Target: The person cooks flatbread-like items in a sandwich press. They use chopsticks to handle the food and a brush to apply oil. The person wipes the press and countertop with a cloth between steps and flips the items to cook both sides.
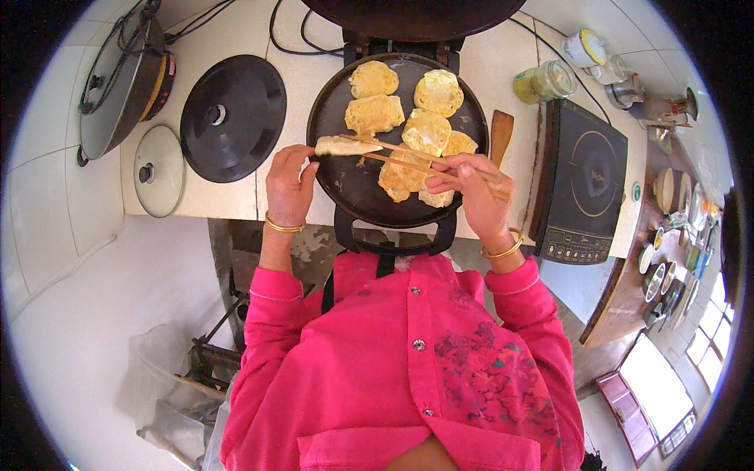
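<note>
Several browned slices of bread or cake [374, 115] lie on the round dark plate of an electric griddle [339, 194], its lid raised behind. My right hand [480, 188] grips a pair of wooden chopsticks [400, 161], whose tips reach left to a paler slice [344, 146] at the plate's left edge, seen nearly edge-on. My left hand [293, 179] is at that slice's left end, fingertips and thumb close around it; whether they pinch it is hard to tell. More slices overlap at the plate's right side, partly behind the right hand.
A wooden spatula [501, 136] lies right of the griddle, then an induction cooker [589, 176] and a glass jar [545, 82]. At left are a black lid [232, 118], a glass lid [159, 171] and a wok [121, 112] with a cord. The griddle handle [394, 242] juts over the counter edge.
</note>
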### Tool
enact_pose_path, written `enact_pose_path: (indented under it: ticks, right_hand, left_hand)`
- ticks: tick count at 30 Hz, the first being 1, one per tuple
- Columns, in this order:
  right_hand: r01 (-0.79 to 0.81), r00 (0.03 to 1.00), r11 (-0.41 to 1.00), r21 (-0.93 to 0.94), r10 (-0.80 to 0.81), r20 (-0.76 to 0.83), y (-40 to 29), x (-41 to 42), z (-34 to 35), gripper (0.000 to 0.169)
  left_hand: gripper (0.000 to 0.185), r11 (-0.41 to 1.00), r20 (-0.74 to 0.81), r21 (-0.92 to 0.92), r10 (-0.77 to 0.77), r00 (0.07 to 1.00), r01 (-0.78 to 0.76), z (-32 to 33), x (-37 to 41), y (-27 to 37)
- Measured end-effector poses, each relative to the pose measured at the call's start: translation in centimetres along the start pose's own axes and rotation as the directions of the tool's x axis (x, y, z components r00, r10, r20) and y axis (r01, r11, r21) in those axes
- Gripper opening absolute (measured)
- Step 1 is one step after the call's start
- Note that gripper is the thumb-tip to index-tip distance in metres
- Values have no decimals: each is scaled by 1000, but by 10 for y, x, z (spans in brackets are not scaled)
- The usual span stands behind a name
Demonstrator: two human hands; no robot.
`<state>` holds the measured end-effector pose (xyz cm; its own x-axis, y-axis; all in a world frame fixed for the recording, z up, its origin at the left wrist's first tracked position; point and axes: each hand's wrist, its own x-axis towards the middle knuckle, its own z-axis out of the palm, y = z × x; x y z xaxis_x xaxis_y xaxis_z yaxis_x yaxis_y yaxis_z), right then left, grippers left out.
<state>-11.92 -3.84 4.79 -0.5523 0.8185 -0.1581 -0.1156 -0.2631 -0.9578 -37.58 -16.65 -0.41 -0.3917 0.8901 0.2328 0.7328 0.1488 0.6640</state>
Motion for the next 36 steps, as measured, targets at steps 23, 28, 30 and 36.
enact_pose_path:
  ticks: [23,28,30,36]
  right_hand:
    - [24,995,961,-274,4,101,-25,-21,-17,19]
    - [38,988,993,-114,-54,-142,-28,-18,-32,27]
    - [53,980,996,-70,-65,-186,-22,-12,-33,27]
    - [61,978,997,45,-50,-204,-4,2,-22,25]
  left_hand:
    - [23,992,133,85,84,988,-96,27,-22,14]
    - [10,996,69,16,84,994,-86,15,-11,5]
    - [10,995,53,55,78,996,-81,11,-2,6]
    - [11,989,7,111,98,995,-98,14,14,3]
